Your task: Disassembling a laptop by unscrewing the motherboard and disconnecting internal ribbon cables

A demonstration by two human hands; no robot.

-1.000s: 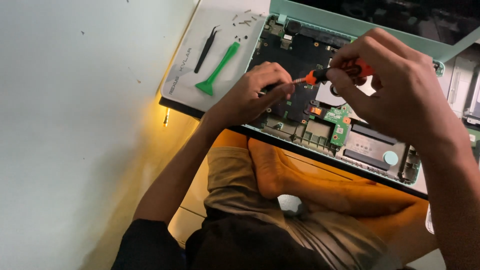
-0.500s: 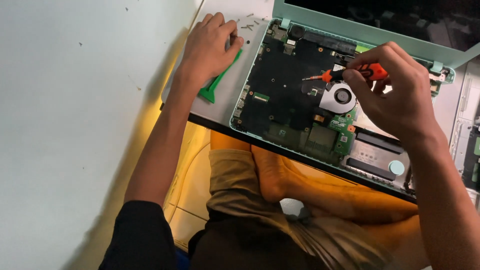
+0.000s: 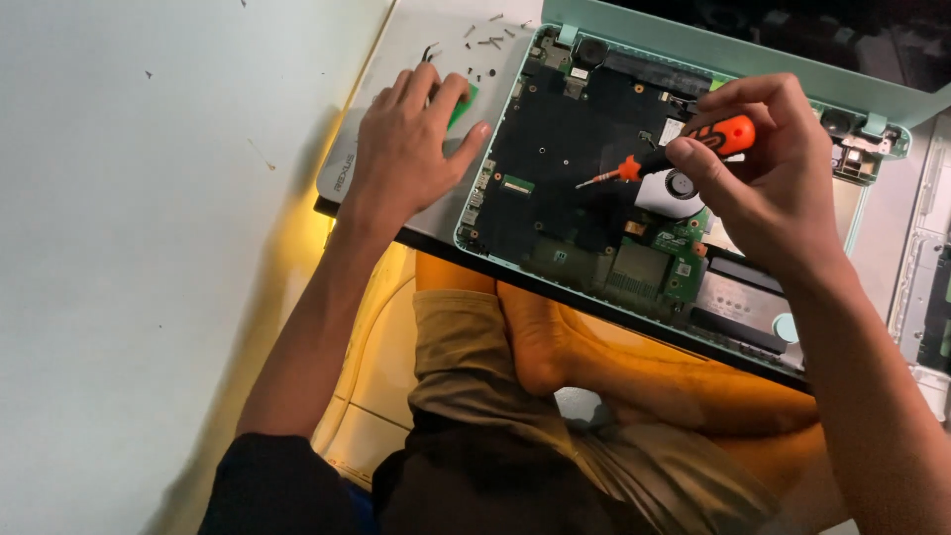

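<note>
Upper right of frame, the right hand (image 3: 768,188) pinches an orange screwdriver (image 3: 684,151) over the opened laptop (image 3: 555,139); keep the tip steady. The left hand (image 3: 411,149) lies spread on the green pry tool (image 3: 462,99), upper middle.

Opened mint-green plastic laptop base (image 3: 852,213) on the desk (image 3: 436,223), green circuit board (image 3: 674,263) and round silver fan (image 3: 679,188) inside it, left hand (image 3: 406,149) on green plastic pry tool (image 3: 462,99) left of the base, small loose metal screws (image 3: 490,42) behind that hand, right hand (image 3: 763,178) with orange-handled screwdriver (image 3: 684,149) over the fan.
</note>
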